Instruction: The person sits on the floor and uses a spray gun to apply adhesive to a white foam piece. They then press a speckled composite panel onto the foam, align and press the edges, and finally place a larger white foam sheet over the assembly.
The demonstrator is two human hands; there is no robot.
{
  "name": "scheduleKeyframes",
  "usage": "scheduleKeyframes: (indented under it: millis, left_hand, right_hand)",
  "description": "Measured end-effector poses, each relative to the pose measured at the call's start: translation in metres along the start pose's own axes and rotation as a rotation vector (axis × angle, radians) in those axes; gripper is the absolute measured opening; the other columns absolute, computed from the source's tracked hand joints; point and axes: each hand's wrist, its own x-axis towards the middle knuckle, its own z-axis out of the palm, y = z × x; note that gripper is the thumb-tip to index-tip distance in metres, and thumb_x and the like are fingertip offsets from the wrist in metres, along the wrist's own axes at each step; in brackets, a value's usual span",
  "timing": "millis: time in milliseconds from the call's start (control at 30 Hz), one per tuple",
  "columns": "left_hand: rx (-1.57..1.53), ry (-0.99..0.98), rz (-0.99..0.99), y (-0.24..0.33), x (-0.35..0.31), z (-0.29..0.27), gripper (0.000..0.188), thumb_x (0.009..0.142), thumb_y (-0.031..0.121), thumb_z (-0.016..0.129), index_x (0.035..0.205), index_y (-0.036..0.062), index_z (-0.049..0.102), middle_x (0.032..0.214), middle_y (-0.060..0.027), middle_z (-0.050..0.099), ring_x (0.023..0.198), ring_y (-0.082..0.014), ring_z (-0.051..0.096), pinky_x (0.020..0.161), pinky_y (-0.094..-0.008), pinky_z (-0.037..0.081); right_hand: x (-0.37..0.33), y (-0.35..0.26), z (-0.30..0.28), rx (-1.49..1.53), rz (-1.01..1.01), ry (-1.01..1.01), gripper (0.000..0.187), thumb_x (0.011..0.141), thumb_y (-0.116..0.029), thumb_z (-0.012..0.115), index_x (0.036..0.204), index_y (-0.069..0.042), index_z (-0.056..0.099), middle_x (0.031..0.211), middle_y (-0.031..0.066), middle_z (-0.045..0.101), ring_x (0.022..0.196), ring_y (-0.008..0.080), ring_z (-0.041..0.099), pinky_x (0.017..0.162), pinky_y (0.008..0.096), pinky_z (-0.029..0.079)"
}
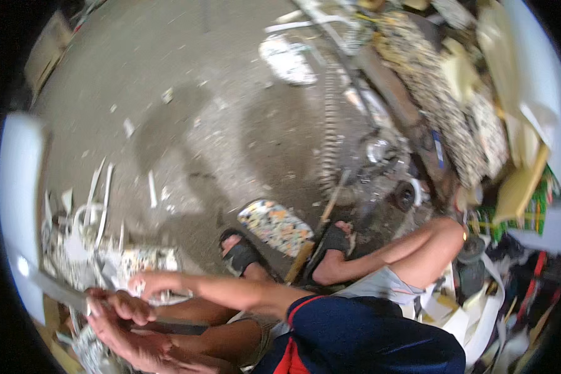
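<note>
At the lower left, my left hand (121,330) is closed around the end of a long, flat, shiny grey strip (59,293). The strip points up and to the left; whether it is a blade or a band I cannot tell. Just above it and to the right, my right hand (156,283) reaches leftward, its fingers loosely spread and somewhat blurred, with nothing visible in them. Beneath that hand lies a piece of multicoloured speckled foam (144,260). A second speckled foam piece (277,225) rests on the floor between my sandalled feet.
A stick with a pale wooden block (300,262) leans by my right sandal (331,246). A ribbed hose (329,131) runs across the floor. Foam slabs (433,93) and scraps pile up on the right. White strips (100,193) litter the left, near a pale upright panel (22,206).
</note>
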Motion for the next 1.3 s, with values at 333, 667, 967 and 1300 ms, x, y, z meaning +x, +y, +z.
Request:
scheduleKeyframes:
  millis: [333, 667, 967, 1300]
  left_hand:
    - [-0.144, -0.173, 0.092, -0.015, -0.042, 0.041, 0.027, 0.104, 0.033, 0.063, 0.113, 0.0087, 0.058, 0.067, 0.0014, 0.048, 0.052, -0.0069, 0.044, 0.044, -0.0228, 0.038]
    - [-0.195, -0.399, 0.115, -0.019, -0.044, 0.077, 0.020, 0.102, 0.027, 0.064, 0.101, 0.0107, 0.052, 0.061, -0.0028, 0.053, 0.046, -0.0122, 0.051, 0.042, -0.0282, 0.046]
    - [-0.116, -0.274, 0.073, -0.027, -0.047, 0.037, 0.020, 0.103, 0.028, 0.064, 0.099, 0.0109, 0.054, 0.064, -0.0013, 0.054, 0.050, -0.0104, 0.051, 0.045, -0.0256, 0.044]
    - [-0.179, -0.337, 0.114, -0.018, -0.059, 0.067, 0.022, 0.102, 0.028, 0.065, 0.104, 0.0081, 0.056, 0.067, -0.0023, 0.053, 0.053, -0.0112, 0.052, 0.048, -0.0260, 0.045]
  right_hand:
    - [-0.318, 0.048, -0.227, -0.829, 0.160, 1.221, 0.034, 0.086, -0.038, 0.073, 0.091, -0.005, 0.074, 0.090, 0.0176, 0.071, 0.083, 0.0339, 0.070, 0.075, 0.0468, 0.054]
    - [-0.533, 0.066, -0.341, -0.639, -0.011, 2.150, 0.087, 0.081, -0.025, 0.081, 0.152, 0.001, 0.039, 0.142, 0.0288, 0.055, 0.133, 0.0443, 0.053, 0.112, 0.0453, 0.040]
    - [-0.541, 0.008, -0.388, -0.819, -0.238, 2.082, 0.058, 0.090, -0.030, 0.069, 0.132, 0.010, 0.057, 0.123, 0.0307, 0.066, 0.118, 0.0431, 0.063, 0.099, 0.0456, 0.048]
    - [-0.579, -0.208, -0.308, -1.056, -0.686, 1.850, 0.044, 0.089, -0.028, 0.070, 0.115, 0.007, 0.068, 0.103, 0.0250, 0.074, 0.094, 0.0361, 0.072, 0.087, 0.0414, 0.054]
